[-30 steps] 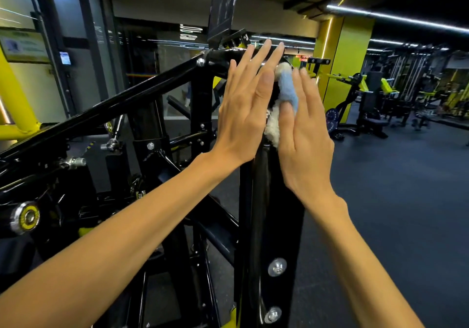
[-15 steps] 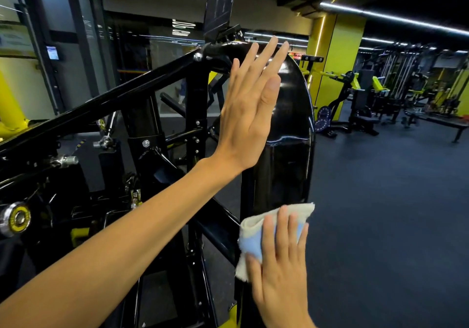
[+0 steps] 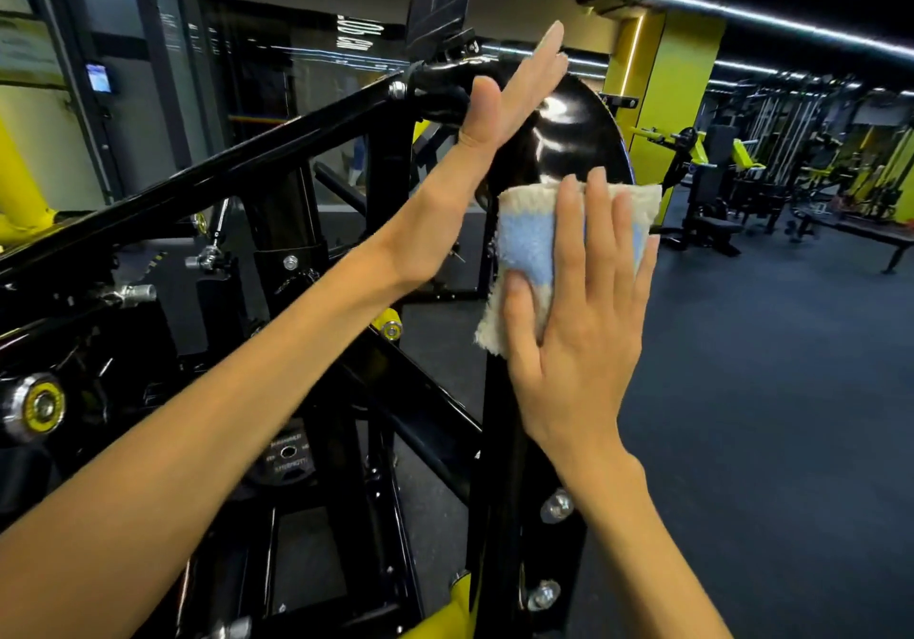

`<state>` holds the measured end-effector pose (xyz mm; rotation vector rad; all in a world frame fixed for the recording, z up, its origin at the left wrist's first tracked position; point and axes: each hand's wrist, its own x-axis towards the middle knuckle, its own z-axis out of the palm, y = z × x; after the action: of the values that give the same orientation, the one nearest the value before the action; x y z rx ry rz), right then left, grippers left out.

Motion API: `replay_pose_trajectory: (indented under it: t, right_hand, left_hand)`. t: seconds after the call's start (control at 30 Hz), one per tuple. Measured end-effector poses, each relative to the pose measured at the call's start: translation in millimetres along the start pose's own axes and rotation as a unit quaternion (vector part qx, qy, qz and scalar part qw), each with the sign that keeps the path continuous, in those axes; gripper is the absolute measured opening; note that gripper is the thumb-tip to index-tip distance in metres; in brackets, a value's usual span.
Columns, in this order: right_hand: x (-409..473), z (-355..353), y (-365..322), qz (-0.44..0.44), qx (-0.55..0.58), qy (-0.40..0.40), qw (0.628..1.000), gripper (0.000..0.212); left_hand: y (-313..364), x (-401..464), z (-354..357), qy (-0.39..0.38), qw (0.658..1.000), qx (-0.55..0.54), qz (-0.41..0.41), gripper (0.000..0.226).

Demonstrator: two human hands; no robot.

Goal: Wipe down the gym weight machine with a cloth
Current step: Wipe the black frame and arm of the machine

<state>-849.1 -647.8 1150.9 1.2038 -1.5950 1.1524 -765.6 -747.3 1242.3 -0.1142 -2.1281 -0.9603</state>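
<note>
Weight machine frame (image 3: 297, 138) fills the nine o'clock half of the view, its black bars running up toward twelve o'clock, with a yellow-capped roller (image 3: 39, 406) at the far nine o'clock edge. Next comes the left hand (image 3: 494, 114), fingers straight and together, laid flat against the glossy black shroud (image 3: 578, 138) near the top centre. Just toward three o'clock and lower, the right hand (image 3: 578, 336) presses the blue and white cloth (image 3: 529, 242) flat against that shroud with spread, straight fingers; the cloth sits at centre, below the left hand. Two bolts (image 3: 556, 507) show at six o'clock on the shroud. Yellow pillar (image 3: 672, 109) and other gym machines (image 3: 722, 183) stand toward three o'clock.
</note>
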Motion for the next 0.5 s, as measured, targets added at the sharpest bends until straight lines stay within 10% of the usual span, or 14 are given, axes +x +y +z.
replay_pose_trajectory:
  t: [0.23,0.5]
  right_hand:
    - [-115,6,9,-0.051,-0.08,-0.087,0.992,0.063]
    - [-152,5,25,-0.091,-0.092,-0.12,0.984,0.061]
  left_hand:
    - [-20,-16,36,0.101,0.973,0.189,0.087,0.061]
    - [-31,-38,68,0.185,0.969,0.134,0.09,0.054]
